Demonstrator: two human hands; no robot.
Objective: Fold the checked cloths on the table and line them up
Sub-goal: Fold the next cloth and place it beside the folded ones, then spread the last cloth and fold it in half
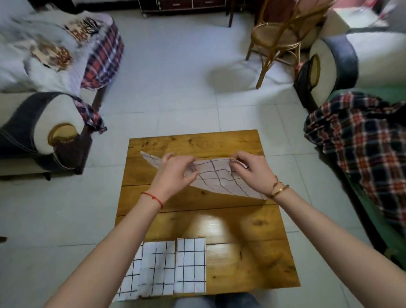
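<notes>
Both hands, left hand (175, 172) and right hand (249, 169), pinch a checked cloth (218, 176) above the table (248, 263).

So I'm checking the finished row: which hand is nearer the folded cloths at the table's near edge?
Left. The left hand is beyond the folded cloths, roughly above them; the right hand is farther right. Both grip the unfolded cloth.
</notes>
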